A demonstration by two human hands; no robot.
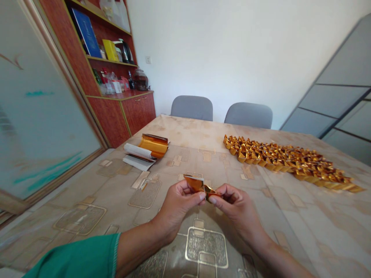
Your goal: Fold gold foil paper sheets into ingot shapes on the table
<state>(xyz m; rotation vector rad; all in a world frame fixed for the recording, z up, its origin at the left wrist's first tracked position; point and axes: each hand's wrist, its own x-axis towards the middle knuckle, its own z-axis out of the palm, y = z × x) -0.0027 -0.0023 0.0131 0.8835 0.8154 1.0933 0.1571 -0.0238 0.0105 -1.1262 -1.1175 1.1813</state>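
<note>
A small piece of gold foil paper (pixel 197 183), partly folded and with a pale edge, is held between both hands above the table. My left hand (pixel 181 200) pinches its left part, thumb in front. On its right end my right hand (pixel 232 199) is closed, thumb and fingers pressed together. Further back on the left lies a loose stack of curled gold and white foil sheets (pixel 153 146). Rows of folded gold foil pieces (pixel 269 154) stand packed together on the right side of the table.
The patterned tablecloth (pixel 145 224) covers the table. Two grey chairs (pixel 191 108) stand at its far edge by the wall. A red-brown cabinet (pixel 139 112) with shelves of bottles and boxes is at the back left, beside a frosted glass door (pixel 43 104).
</note>
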